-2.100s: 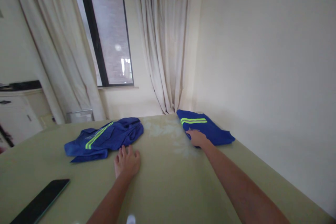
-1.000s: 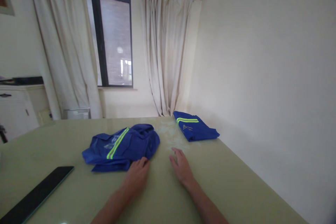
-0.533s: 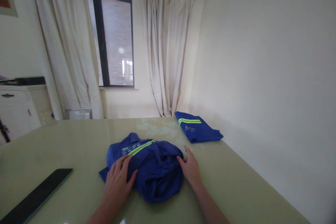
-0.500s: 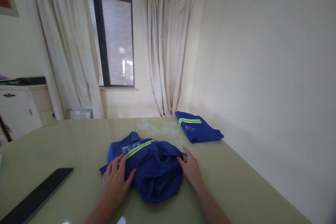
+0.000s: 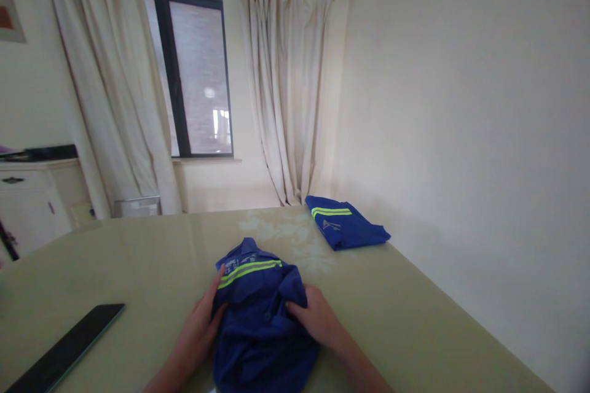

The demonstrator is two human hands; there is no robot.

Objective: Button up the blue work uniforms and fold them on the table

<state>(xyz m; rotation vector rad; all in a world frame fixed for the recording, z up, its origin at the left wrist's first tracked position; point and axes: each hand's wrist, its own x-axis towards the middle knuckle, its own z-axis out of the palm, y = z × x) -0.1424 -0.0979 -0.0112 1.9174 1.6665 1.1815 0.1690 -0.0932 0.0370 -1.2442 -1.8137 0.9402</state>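
A crumpled blue garment (image 5: 258, 319) with a yellow-green and grey stripe and pale lettering lies on the table in front of me. At its left edge is my left hand (image 5: 198, 322), thumb and fingers closed on the cloth, some fingertips hidden behind it. My right hand (image 5: 318, 316) grips the right side, its thumb on top of a fold and the other fingers hidden under the cloth. Farther back on the right lies a second blue garment (image 5: 354, 234), folded flat, with a similar stripe and a small print.
The pale green table (image 5: 157, 282) has its right edge beside a plain wall. A long black flat object (image 5: 69, 344) lies at the left front. Behind stand a white cabinet (image 5: 32, 202), curtains (image 5: 295, 86) and a window.
The near garment has become narrower, turned, and moved toward me. My left hand has shifted to its side, and my right hand has moved left and taken hold of a fold.
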